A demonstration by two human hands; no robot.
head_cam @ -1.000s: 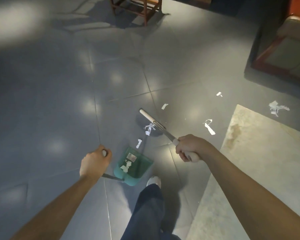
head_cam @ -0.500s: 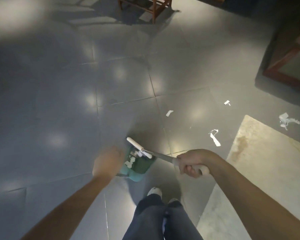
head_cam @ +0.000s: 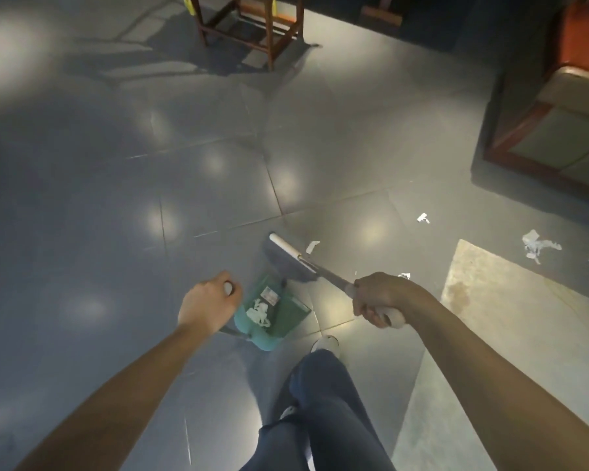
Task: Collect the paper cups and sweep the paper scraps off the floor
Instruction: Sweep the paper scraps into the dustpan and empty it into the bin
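While the left hand (head_cam: 208, 304) grips the top of the green dustpan's (head_cam: 273, 312) upright handle and the right hand (head_cam: 381, 297) clenches the broom (head_cam: 295, 255) handle, a person works across a grey tiled floor (head_cam: 116, 232). Several paper scraps (head_cam: 258, 312) already lie in the pan; others (head_cam: 538, 247) remain well apart to the right, near a pale mat (head_cam: 510, 334). Doing this well likely means keeping the pan's lip flat and drawing short strokes toward it; no paper cups are visible.

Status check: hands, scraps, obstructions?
Left hand grips dustpan handle, right hand grips broom. Scraps in dustpan; more scraps on floor. Nothing blocking.
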